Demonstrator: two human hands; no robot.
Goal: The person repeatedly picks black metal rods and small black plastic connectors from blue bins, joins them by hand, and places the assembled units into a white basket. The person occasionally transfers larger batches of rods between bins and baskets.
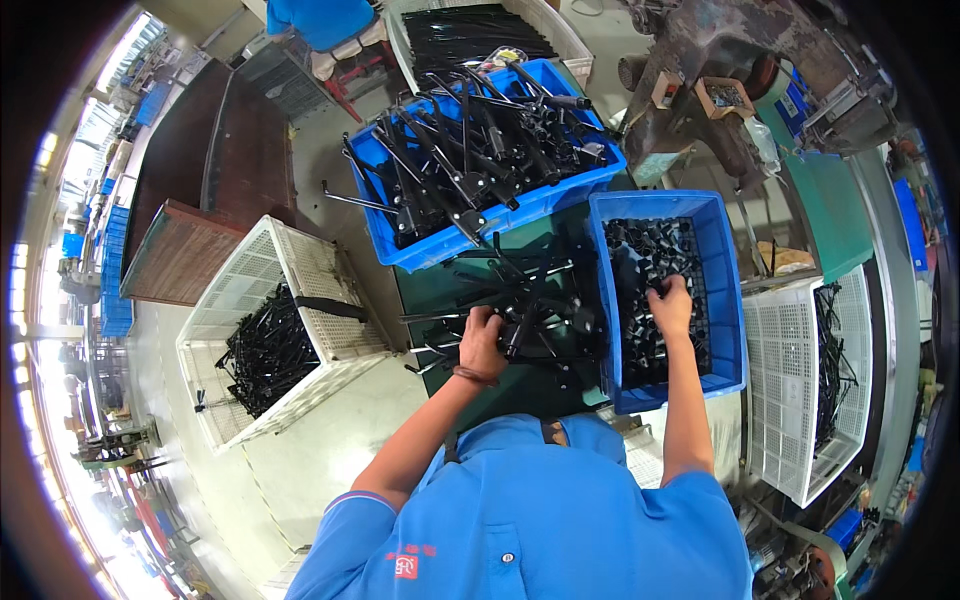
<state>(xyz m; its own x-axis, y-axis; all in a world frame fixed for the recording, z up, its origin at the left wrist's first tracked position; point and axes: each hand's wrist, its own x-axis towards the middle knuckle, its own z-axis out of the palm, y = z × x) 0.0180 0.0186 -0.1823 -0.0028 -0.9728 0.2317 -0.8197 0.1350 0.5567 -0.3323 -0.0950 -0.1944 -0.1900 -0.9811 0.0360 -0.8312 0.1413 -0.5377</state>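
My left hand is closed, its fingers curled round a black rod assembly at the green tabletop. More black assemblies with thin rods lie in a tangle around and beyond it. My right hand reaches down into a blue bin on the right, filled with small black curved parts. Its thumb and fingers are pinched together among those parts; what is between the fingertips is too small to make out.
Beyond the tabletop stands a larger blue crate heaped with black rod assemblies. White baskets of thin black parts flank me, one left, one right. A wooden bench is far left, a worn machine far right. Someone in blue sits beyond.
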